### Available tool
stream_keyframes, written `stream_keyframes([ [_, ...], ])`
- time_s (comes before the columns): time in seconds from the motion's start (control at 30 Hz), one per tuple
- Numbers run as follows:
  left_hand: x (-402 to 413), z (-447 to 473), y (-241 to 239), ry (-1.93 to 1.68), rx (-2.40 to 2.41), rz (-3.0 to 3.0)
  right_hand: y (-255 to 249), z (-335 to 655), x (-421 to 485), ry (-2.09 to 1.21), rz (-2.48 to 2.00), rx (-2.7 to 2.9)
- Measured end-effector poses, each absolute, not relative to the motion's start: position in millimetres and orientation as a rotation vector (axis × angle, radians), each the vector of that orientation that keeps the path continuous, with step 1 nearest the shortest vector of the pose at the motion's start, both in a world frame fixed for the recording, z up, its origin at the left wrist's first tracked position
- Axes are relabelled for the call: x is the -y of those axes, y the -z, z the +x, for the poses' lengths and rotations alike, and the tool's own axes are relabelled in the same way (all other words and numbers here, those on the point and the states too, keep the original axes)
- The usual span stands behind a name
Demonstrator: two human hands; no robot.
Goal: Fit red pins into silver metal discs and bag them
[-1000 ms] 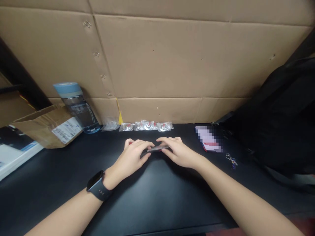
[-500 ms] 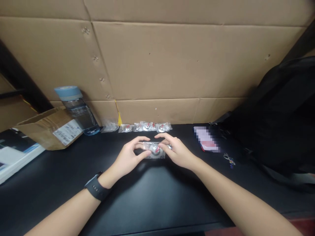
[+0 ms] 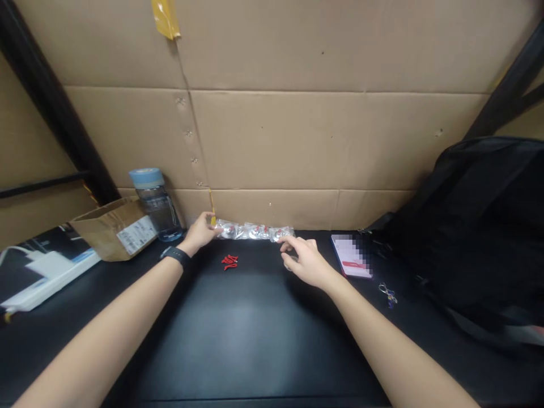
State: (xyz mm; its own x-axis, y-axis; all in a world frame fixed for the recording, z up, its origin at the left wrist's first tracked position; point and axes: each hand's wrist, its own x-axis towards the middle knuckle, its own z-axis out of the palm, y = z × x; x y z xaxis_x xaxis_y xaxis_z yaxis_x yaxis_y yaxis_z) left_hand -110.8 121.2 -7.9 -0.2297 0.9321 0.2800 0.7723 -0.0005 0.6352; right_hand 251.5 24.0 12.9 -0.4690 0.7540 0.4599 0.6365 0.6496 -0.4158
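At the back of the desk, my left hand (image 3: 201, 231) is beside the leftmost clear plastic packet (image 3: 228, 230), its thumb and index finger apart. A round silvery thing and a red mark show inside that packet. To the right, my right hand (image 3: 308, 262) is low over the desk with curled fingers; part of a small, round, greyish object shows under them, too hidden to name. Its index fingertip overlaps the rightmost packet (image 3: 278, 233) in view. A bunched red cord (image 3: 230, 261) lies on the black desk between the hands.
More packets (image 3: 256, 231) line the cardboard wall (image 3: 272, 136). At left are a water bottle (image 3: 157, 207), a paper bag (image 3: 106, 232) and a white power strip (image 3: 55, 283). At right lie a phone (image 3: 351, 256), a small keyring (image 3: 388, 294) and a black backpack (image 3: 476, 238).
My left hand has moved left and back, away from the packet both hands held. The red cord now lies on the desk. My right hand stays near its place; the view has tilted up.
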Motion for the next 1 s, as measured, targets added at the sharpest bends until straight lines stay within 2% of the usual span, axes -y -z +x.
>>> stream_keyframes([
  [0.3,-97.0,-93.8,0.1,-0.951,-2.288,2.170,-8.6,274.1,-40.4,-0.276,-1.046,2.481],
  [0.47,-59.2,-79.6,5.8,-0.840,-1.692,2.388,-2.5,281.4,-48.5,-0.373,-1.174,2.519],
  [0.6,-36.2,-79.2,12.6,-0.774,-1.443,2.601,-2.9,278.0,-46.0,-0.426,-1.103,2.485],
  [0.77,-37.0,-84.0,14.4,-0.609,-1.318,2.728,-3.8,273.7,-41.8,-0.361,-1.204,2.363],
  [1.0,-23.4,-72.0,10.4,-0.508,-1.274,2.720,-10.3,262.8,-31.7,-0.388,-1.036,2.286],
])
